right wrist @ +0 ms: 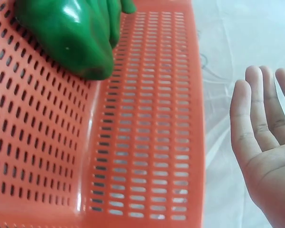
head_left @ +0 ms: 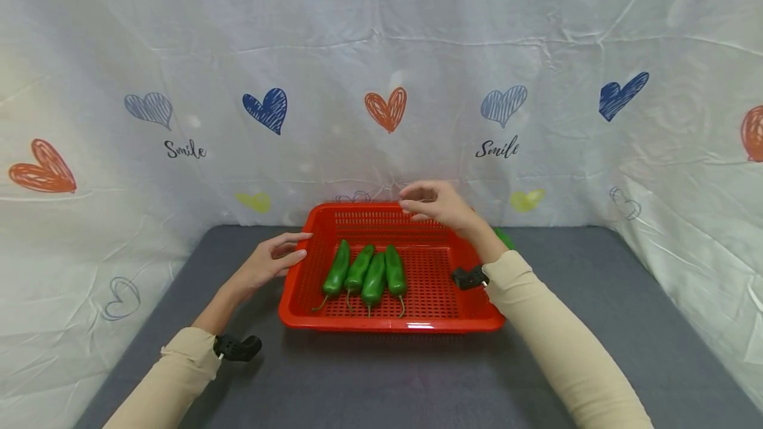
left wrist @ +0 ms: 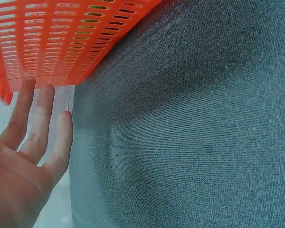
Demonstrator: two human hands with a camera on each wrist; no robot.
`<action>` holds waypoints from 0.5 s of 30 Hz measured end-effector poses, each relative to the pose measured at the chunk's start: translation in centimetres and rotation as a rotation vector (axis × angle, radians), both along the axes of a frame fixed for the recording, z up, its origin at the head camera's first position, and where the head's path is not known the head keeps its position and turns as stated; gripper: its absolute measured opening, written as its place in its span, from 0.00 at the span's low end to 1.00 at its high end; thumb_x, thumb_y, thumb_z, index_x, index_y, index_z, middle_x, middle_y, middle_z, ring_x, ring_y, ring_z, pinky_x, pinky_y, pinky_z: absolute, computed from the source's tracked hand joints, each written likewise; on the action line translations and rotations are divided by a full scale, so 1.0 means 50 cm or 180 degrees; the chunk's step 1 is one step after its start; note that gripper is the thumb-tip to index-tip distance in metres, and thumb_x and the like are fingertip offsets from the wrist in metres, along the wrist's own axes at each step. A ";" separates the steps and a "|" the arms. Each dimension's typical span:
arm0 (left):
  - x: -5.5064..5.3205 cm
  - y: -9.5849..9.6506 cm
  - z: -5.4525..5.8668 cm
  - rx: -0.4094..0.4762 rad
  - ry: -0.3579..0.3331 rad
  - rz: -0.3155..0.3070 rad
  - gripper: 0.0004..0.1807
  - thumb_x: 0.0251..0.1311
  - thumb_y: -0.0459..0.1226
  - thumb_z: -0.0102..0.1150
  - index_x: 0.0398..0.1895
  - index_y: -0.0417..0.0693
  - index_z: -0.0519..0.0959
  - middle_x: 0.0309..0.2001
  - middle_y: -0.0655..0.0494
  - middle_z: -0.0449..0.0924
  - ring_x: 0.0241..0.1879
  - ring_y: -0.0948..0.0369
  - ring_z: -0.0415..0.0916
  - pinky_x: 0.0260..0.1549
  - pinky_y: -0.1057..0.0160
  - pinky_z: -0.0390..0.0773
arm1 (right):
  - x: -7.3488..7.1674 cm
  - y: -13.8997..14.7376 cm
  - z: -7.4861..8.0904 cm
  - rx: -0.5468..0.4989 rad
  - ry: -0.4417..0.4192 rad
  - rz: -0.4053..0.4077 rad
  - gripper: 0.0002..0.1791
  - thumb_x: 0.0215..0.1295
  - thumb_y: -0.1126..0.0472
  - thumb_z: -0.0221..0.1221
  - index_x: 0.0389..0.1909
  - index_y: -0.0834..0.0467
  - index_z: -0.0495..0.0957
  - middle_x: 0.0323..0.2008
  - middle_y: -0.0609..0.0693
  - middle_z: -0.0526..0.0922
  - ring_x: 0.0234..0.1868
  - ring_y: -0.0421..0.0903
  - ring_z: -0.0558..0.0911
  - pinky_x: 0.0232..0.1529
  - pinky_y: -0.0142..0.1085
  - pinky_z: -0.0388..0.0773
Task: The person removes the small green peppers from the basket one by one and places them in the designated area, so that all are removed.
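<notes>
Several green peppers point(head_left: 373, 279) lie side by side in the left half of a red plastic basket point(head_left: 390, 324), stems toward the person. My left hand point(head_left: 277, 258) is at the basket's left rim, its fingertips right at the edge; in the left wrist view its fingers point(left wrist: 61, 142) reach toward the slotted side wall, palm bare. My right hand point(head_left: 438, 204) hovers over the basket's back right rim with loosely bent fingers. The right wrist view shows that hand point(right wrist: 270, 147) holding nothing, beside the slotted back wall, with peppers point(right wrist: 66, 35) inside the basket.
Behind the right forearm, part of another green thing point(head_left: 504, 238) shows on the table to the right of the basket. A dark grey cloth point(head_left: 381, 382) covers the table. A white curtain point(head_left: 334, 38) printed with hearts hangs close behind the basket.
</notes>
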State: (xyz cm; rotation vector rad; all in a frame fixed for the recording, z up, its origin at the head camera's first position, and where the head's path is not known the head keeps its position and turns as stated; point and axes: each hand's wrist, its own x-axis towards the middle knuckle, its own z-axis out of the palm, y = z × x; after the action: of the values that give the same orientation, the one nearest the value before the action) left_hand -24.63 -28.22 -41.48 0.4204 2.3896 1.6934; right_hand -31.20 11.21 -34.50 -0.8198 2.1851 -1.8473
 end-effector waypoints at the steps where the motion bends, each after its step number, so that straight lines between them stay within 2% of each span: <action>1: 0.000 0.000 0.000 0.0002 -0.0008 0.0005 0.29 0.72 0.42 0.61 0.73 0.47 0.70 0.65 0.37 0.71 0.56 0.45 0.77 0.47 0.44 0.81 | -0.001 -0.003 -0.004 -0.0011 -0.0013 0.0009 0.16 0.71 0.66 0.63 0.56 0.68 0.79 0.53 0.65 0.81 0.50 0.67 0.80 0.54 0.61 0.76; 9: 0.000 0.001 -0.001 0.0029 -0.0016 -0.0007 0.29 0.72 0.42 0.61 0.74 0.48 0.69 0.65 0.37 0.71 0.57 0.44 0.77 0.48 0.45 0.81 | -0.009 -0.031 -0.034 0.0000 -0.0223 0.0065 0.16 0.70 0.66 0.64 0.56 0.68 0.79 0.51 0.64 0.81 0.54 0.74 0.76 0.54 0.60 0.76; 15: -0.001 -0.003 -0.004 0.0062 -0.0002 -0.0026 0.28 0.72 0.42 0.62 0.73 0.48 0.70 0.65 0.37 0.71 0.58 0.43 0.76 0.48 0.45 0.81 | -0.013 -0.047 -0.052 0.0157 -0.0267 0.0065 0.20 0.70 0.67 0.64 0.58 0.74 0.76 0.50 0.64 0.81 0.54 0.71 0.77 0.54 0.62 0.75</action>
State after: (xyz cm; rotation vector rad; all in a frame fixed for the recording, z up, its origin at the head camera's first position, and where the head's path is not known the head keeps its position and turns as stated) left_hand -24.68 -28.36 -41.66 0.4318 2.3697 1.7144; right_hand -31.85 8.89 -37.09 -0.7385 2.1540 -1.7772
